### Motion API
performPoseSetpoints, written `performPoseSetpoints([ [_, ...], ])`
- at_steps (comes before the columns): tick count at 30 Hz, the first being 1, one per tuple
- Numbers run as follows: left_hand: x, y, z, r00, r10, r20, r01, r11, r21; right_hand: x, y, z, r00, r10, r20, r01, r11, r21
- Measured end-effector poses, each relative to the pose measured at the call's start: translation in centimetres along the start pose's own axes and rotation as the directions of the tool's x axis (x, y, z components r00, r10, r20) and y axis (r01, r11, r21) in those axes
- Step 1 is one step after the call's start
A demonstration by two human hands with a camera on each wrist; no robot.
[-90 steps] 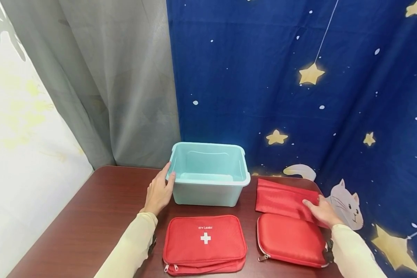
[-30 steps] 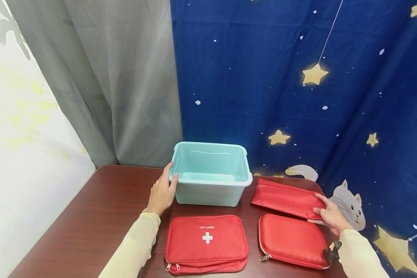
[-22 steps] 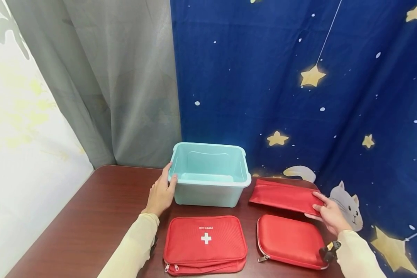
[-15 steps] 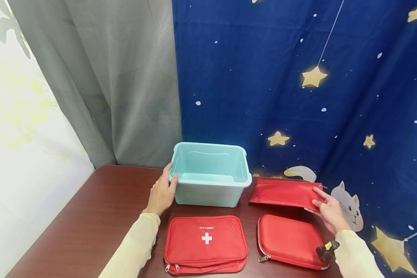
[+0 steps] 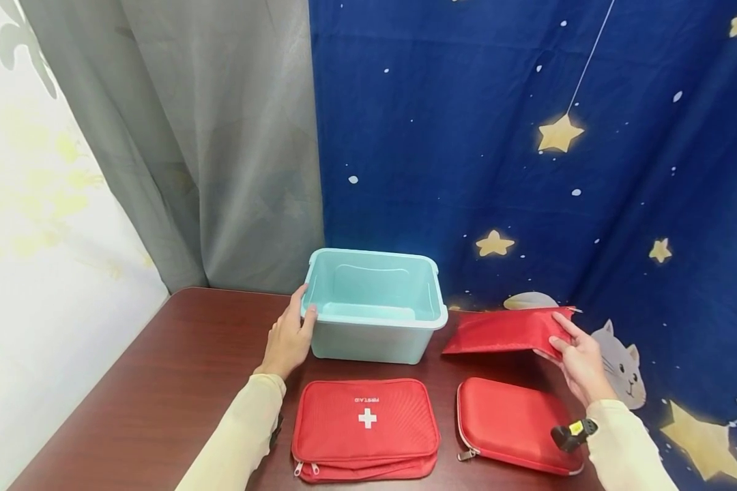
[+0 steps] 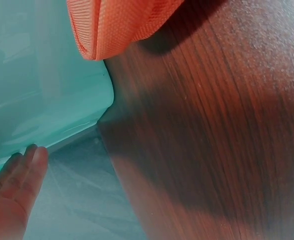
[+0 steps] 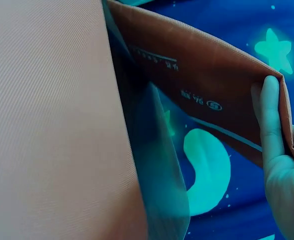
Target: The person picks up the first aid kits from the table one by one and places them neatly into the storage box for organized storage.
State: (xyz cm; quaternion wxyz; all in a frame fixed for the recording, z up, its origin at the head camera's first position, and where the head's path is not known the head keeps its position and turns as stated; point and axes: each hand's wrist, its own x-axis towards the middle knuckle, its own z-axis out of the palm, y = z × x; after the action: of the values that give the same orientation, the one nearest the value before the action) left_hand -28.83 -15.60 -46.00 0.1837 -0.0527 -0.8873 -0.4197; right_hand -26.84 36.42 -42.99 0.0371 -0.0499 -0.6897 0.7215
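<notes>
Toward the desk's [image 5: 190, 382] near edge lay a red fabric zip pouch with a white cross [image 5: 338, 433] — its "FIRST AID" lettering upside down to the wearer — and, to its right, a glossy red hard-shell zip case [image 5: 510, 423]. Beyond the case, by the far right corner, a person's right hand [image 5: 580, 361] pinched the right end of a flat, plain red pouch [image 5: 494, 333]. Its long axis ran left to right, roughly along the far edge, left end low toward the bin, gripped end tilted up. It looked light, soft and perhaps a little slick; a firm pinch on that short end seemed enough. The left hand [image 5: 287, 341] rested straight fingers — no clench — against the left side of a pale turquoise plastic bin [image 5: 365, 341] near the far edge, before a navy starry curtain [image 5: 417, 136].
</notes>
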Motion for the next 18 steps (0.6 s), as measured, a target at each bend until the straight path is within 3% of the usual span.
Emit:
performPoseSetpoints([
  [12, 0.1, -0.2, 0.1, 1.000, 0.000, -0.008, 0.000, 1.000, -0.005, -0.2, -2.1, 1.3, 0.994, -0.105, -0.019, 0.107, 0.979, 0.174],
  [18, 0.1, -0.3, 0.2, 1.000, 0.000, -0.008, 0.000, 1.000, -0.005, -0.4, -3.9, 2.3, 0.981, -0.190, -0.034, 0.191, 0.934, 0.303],
])
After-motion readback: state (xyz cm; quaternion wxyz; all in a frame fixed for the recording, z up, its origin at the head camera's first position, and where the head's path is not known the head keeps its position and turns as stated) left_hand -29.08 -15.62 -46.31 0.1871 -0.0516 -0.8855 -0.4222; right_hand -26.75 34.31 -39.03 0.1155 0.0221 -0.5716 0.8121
